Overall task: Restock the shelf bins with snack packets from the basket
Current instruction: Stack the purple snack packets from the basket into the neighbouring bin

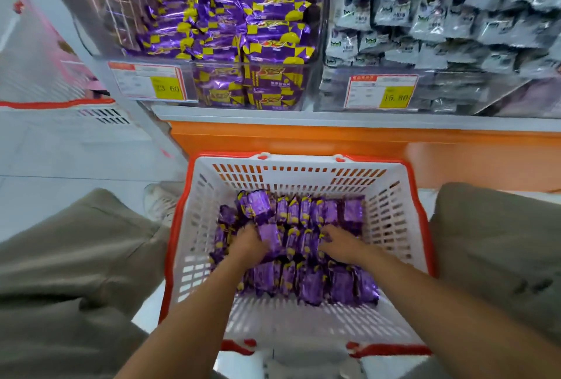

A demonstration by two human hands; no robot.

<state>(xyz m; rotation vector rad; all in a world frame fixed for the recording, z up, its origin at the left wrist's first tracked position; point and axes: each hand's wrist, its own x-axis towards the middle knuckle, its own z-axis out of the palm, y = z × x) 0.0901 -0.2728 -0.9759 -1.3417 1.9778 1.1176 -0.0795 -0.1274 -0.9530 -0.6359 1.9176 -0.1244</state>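
The purple snack packets (306,257) lie in a heap at the bottom of the white basket (391,227), which sits low between the person's knees (76,257). The left hand (250,242) is in the heap at 9 o'clock and grips one packet (268,236). The right hand (340,246) is at 3 o'clock with its fingers pushed in among the packets, and I cannot tell if it holds one. The wrappers are shiny and look slippery, so I think a big handful could slide out on the way up and fall. A hard squeeze could crush the snack inside. The clear bin (212,62) at 12 o'clock already looks piled high, so more packets could spill over its front. The packets are small, puffy and pillow shaped, with yellow patches. The basket is hard plastic with many slots and a red rim. At 1 o'clock sit crinkly grey packets (425,14) in their own bin, and a purple one could land there by mistake.
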